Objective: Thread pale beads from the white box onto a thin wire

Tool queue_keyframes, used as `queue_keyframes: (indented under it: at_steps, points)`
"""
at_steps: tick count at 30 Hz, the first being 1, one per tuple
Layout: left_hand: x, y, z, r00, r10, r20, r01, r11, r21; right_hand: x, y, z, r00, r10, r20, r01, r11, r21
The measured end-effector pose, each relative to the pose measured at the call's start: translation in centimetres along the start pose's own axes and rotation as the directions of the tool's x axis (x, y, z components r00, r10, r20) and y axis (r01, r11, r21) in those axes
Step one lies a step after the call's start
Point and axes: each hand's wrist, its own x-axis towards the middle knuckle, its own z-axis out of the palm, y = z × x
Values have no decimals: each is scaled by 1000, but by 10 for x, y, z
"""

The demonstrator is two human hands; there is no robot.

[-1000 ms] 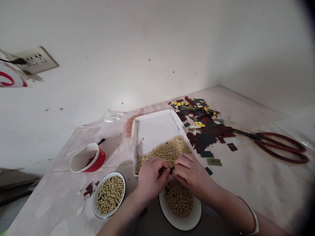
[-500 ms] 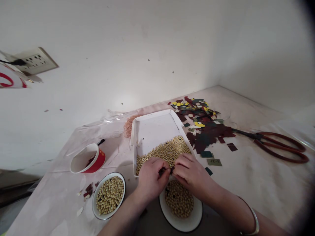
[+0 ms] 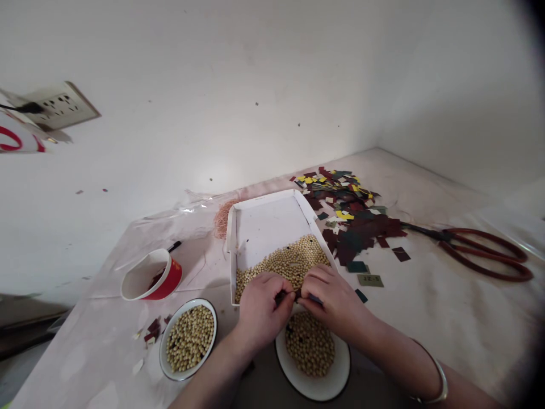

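My left hand [image 3: 267, 302] and my right hand [image 3: 327, 296] meet fingertip to fingertip at the near edge of a shallow white box lid [image 3: 272, 218]. The fingers of both are pinched closed around a small dark bit, mostly hidden and too small to name. Pale soybeans [image 3: 281, 262] cover the near half of the lid. Just below my hands stands a white bowl [image 3: 315, 392] with more soybeans [image 3: 310, 349] and a few dark specks among them. Left of my left forearm is a second dark-rimmed bowl [image 3: 215, 329] full of soybeans [image 3: 190, 339].
A red and white paper cup [image 3: 170, 281] lies at the left beside a black pen [image 3: 174, 246]. Dark red scraps [image 3: 153, 329] are near it. To the right are a pile of coloured pieces [image 3: 357, 227] and large scissors [image 3: 485, 250]. Reddish thread [image 3: 222, 218] lies behind the lid.
My right fingers have shifted slightly at the pinch, the thumb now straighter and further toward my left fingertips. My left hand and the bowls stay where they were.
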Motion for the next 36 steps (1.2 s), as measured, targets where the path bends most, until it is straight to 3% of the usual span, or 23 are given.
queue_keyframes:
  at_steps: [6,11,15,36]
  points:
    - [1,-1,1,1000,2,-7,-2,1000,-4,-1,-4,-3,1000,15,13,-15,1000,-13]
    - [1,1,0,1000,5,-13,-5,1000,10,-1,-3,-5,994,109,-26,-111,981,-157]
    - [1,1,1,1000,-1,-13,2,1000,17,-2,-1,-5,991,133,6,-128,968,-217]
    - [0,1,1,1000,3,-3,-3,1000,27,-1,-1,-5,994,96,60,-83,979,-188]
